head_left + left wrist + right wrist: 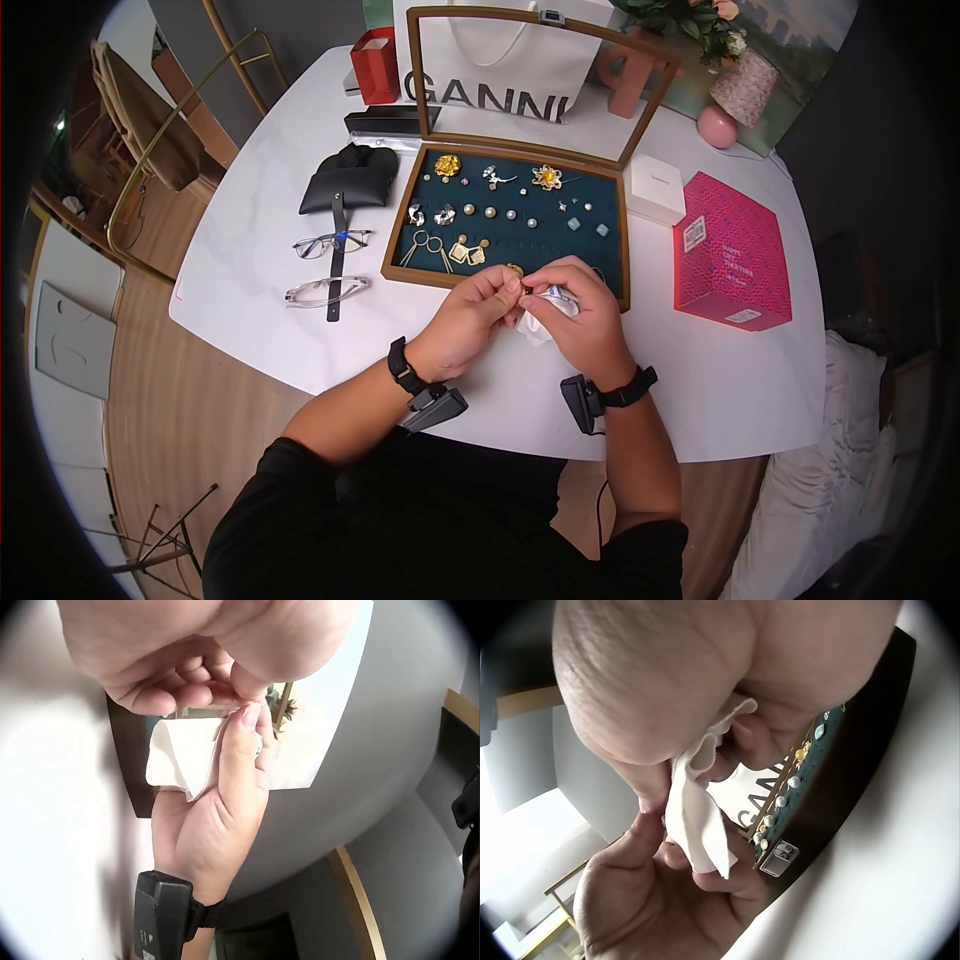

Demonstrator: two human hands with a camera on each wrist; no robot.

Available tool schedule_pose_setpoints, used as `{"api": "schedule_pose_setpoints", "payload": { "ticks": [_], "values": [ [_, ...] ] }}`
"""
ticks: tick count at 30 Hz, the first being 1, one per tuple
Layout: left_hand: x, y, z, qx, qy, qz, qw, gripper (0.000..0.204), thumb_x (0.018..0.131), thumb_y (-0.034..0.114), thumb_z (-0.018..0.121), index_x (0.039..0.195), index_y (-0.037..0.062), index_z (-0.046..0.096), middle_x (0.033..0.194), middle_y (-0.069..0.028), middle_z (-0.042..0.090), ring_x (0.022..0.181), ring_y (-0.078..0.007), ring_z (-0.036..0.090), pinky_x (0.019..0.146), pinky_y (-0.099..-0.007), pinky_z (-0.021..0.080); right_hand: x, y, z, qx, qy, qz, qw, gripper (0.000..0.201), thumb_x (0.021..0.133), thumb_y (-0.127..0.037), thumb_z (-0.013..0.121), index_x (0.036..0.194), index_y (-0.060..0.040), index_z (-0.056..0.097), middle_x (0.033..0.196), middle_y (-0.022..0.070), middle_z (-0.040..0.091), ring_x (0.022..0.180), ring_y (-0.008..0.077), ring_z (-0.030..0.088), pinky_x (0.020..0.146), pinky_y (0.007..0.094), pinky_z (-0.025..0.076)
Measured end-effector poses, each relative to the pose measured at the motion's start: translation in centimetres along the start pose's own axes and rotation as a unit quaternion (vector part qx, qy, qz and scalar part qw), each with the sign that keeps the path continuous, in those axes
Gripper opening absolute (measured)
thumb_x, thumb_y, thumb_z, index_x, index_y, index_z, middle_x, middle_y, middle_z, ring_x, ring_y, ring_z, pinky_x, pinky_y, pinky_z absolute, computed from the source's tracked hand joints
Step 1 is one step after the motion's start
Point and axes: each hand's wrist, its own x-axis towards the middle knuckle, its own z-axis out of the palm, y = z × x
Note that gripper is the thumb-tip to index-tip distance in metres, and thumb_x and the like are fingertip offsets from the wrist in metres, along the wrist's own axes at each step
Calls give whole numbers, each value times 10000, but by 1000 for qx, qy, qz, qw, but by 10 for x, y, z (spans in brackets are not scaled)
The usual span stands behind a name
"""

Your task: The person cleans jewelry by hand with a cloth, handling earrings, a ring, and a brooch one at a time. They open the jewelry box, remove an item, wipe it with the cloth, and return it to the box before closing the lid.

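Observation:
My left hand (pixel 462 325) and right hand (pixel 592 330) meet fingertip to fingertip over the front edge of a wooden jewelry box (pixel 623 250). A white cloth (pixel 537 330) is gripped in the right hand, its loose end hanging below the fingers; the right wrist view shows its folds (pixel 694 817). Thumb and forefinger of the left hand pinch a tiny dark item (pixel 526 291) against the cloth; I cannot tell its kind, as fingers cover most of it. Behind the hands, the box's green lining holds pearl studs (pixel 490 212), gold flower brooches (pixel 447 166) and hoop earrings (pixel 428 241).
The box's glass lid (pixel 418 75) stands raised before a white paper bag (pixel 490 95). On the left lie two pairs of glasses (pixel 328 291) and a black case (pixel 350 185). A pink box (pixel 735 250) and a small white box (pixel 655 190) stand on the right.

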Motion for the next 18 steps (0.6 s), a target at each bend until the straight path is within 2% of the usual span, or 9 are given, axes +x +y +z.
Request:
{"api": "schedule_pose_setpoints", "payload": {
  "ticks": [5, 8, 14, 18],
  "values": [
    [1, -3, -1, 21, 8, 20, 1000, 180, 1194, 224, 555, 1137, 82, 649, 1014, 15, 627, 916, -86, 534, 892, -249, 455, 0, 2, 0, -13, 8, -17, 1000, 204, 901, 7, 862, 1070, -18, 752, 1027, 99, 728, 938, 221, 728, 839, 327, 573],
    [0, -1, 7, 49, 48, 21, 997, 218, 1196, 263, 564, 1080, 104, 657, 963, 61, 587, 859, -60, 480, 811, -220, 414, 0, 0, -1, -14, -2, -8, 1000, 197, 901, -8, 869, 1060, -25, 753, 990, 94, 736, 903, 213, 732, 806, 324, 574],
    [0, -3, 7, 81, 52, 38, 995, 220, 1201, 246, 552, 1046, 111, 632, 928, 67, 558, 837, -54, 453, 778, -225, 399, -2, 3, 1, -5, -5, -10, 1000, 184, 905, -8, 865, 1046, -34, 750, 958, 88, 739, 863, 212, 729, 772, 320, 569],
    [2, -8, -3, 78, 34, 34, 996, 181, 1184, 239, 577, 1108, 93, 652, 974, 30, 600, 888, -80, 494, 830, -248, 421, -2, 4, -1, -11, -16, -5, 1000, 170, 911, -10, 860, 1027, -30, 736, 954, 92, 736, 858, 210, 726, 765, 324, 565]
  ]
}}
